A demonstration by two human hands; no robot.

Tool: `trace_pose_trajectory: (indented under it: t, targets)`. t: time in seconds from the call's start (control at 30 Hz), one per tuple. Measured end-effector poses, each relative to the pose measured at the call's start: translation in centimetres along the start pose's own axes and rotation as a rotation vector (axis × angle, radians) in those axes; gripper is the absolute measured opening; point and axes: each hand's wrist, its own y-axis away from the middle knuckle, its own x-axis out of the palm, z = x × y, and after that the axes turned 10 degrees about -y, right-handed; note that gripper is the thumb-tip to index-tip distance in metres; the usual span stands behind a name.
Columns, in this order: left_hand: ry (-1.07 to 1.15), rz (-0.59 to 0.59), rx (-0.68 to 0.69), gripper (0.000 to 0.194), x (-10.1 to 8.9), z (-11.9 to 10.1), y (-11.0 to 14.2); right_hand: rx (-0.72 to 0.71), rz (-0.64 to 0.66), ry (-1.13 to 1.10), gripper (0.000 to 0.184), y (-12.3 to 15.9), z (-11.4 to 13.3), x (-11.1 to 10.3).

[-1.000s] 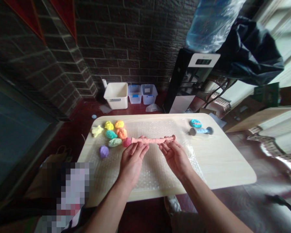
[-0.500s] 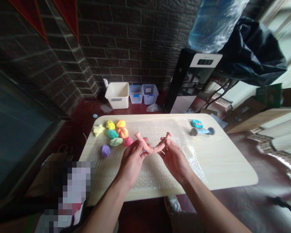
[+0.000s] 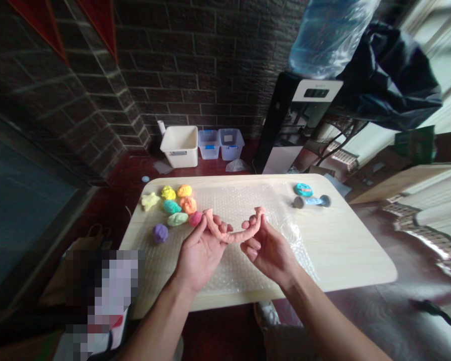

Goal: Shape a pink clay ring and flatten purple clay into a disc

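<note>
A long pink clay rope [image 3: 236, 234] sags in a U between my two hands above a sheet of bubble wrap [image 3: 233, 235] on a light wooden table [image 3: 346, 250]. My left hand [image 3: 199, 253] is palm up, with the rope's left end lying across its fingers. My right hand [image 3: 266, 248] pinches the right end between thumb and fingers. Just left of my left hand lie several clay lumps: pink [image 3: 195, 218], light green [image 3: 178, 219], teal [image 3: 171, 206], orange [image 3: 188, 204], yellow [image 3: 169, 192] and purple [image 3: 160, 233].
A blue roller [image 3: 311, 201] and a flat blue clay disc [image 3: 303, 189] lie at the table's far right. A yellow star shape [image 3: 150, 201] sits far left. Behind the table stand a white bin [image 3: 179, 146], two clear boxes and a water dispenser [image 3: 296, 125].
The clay rope, straight one second ago, now hangs bent in a U. Both hands have lifted it and turned palm up, drawing a little closer together.
</note>
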Motion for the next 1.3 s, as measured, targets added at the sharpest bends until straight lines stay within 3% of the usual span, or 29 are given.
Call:
trace_pose_trajectory:
  t: [0.17,0.33,0.5,0.6,0.87,1.3]
  targets:
    - [-0.162,0.153,0.025,0.035,-0.4,-0.6,0.5,0.054,0.034,-0.034,0.021,0.6,0.7,0.2]
    - [-0.419,0.229,-0.039,0.051,-0.7,-1.1,0.7,0.076,0.14,0.141,0.019,0.8,0.8,0.4]
    - [-0.423,0.331,-0.113,0.034,-0.6,-1.1,0.8,0.043,0.258,0.272,0.018,0.9,1.0,0.6]
    - [-0.432,0.337,-0.107,0.025,-0.5,-0.9,0.7,0.003,0.26,0.36,0.017,1.0,1.1,0.5]
    - [-0.639,0.327,-0.019,0.026,-0.9,-0.4,0.3,-0.083,0.253,0.56,0.021,0.9,0.6,-0.6]
    - [-0.613,0.333,-0.118,0.027,-0.6,-0.2,0.4,-0.112,0.29,0.7,0.022,0.8,0.7,-0.1]
